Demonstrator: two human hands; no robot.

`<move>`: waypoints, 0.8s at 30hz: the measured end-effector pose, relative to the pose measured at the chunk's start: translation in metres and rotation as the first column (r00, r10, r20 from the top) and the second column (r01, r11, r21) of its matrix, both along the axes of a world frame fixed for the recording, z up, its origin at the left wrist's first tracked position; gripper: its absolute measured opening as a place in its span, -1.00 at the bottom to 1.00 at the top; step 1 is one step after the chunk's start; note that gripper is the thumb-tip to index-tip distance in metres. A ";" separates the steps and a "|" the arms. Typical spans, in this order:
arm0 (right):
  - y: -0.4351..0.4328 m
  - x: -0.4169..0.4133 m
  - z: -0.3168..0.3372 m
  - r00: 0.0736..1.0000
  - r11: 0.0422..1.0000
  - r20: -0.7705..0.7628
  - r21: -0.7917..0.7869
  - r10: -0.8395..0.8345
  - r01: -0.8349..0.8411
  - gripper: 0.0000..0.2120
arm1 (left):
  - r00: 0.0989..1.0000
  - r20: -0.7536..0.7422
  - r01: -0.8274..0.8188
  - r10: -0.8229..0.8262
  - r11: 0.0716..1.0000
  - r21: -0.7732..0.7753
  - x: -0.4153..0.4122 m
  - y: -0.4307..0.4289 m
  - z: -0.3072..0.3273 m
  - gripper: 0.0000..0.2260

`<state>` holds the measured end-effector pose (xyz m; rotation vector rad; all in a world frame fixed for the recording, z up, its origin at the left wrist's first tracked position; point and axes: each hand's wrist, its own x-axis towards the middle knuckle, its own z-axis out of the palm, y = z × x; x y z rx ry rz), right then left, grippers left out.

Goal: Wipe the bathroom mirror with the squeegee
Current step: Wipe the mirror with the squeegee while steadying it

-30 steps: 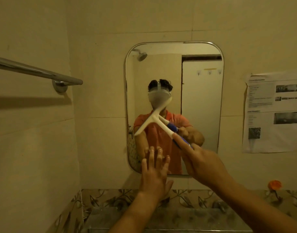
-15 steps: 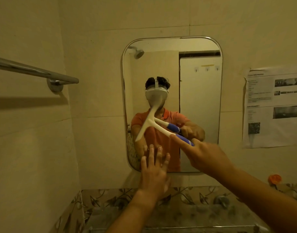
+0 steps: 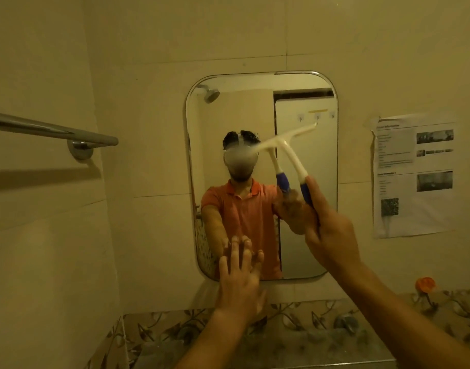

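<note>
Beige tiled wall (image 3: 228, 35) bearing a rounded rectangular mirror (image 3: 255, 107), chrome towel bar (image 3: 50, 130) and printed paper sheet (image 3: 415, 177).

Left hand (image 3: 240, 275) reaching forward, fingers straight and spread, right hand (image 3: 332, 235) raised higher, gripping squeegee (image 3: 295, 162), one finger seemingly extended

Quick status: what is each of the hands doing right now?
Left hand: open, straight fingers touching the lower mirror.
Right hand: closed round the squeegee handle.
</note>
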<state>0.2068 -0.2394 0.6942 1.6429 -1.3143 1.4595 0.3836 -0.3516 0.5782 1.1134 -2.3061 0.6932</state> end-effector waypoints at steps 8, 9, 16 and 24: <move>-0.028 0.049 0.066 0.995 0.997 0.079 0.047 -0.068 0.064 -0.41 | 1.000 -0.023 -0.006 0.006 1.000 -0.006 -0.001 0.004 0.000 -0.17; -0.030 0.050 0.064 0.992 0.993 0.073 0.050 -0.107 0.103 -0.39 | 1.000 -0.023 -0.004 0.003 1.000 -0.010 -0.001 0.004 0.000 -0.17; -0.038 0.062 -0.004 0.964 0.972 0.143 0.102 -0.225 0.212 -0.29 | 0.998 -0.042 0.040 -0.042 0.998 -0.048 0.001 -0.003 -0.005 -0.15; -0.020 0.088 -0.105 0.945 0.945 0.230 0.286 -0.231 0.161 -0.16 | 0.996 -0.040 0.082 -0.085 0.994 -0.071 0.006 -0.003 -0.004 -0.17</move>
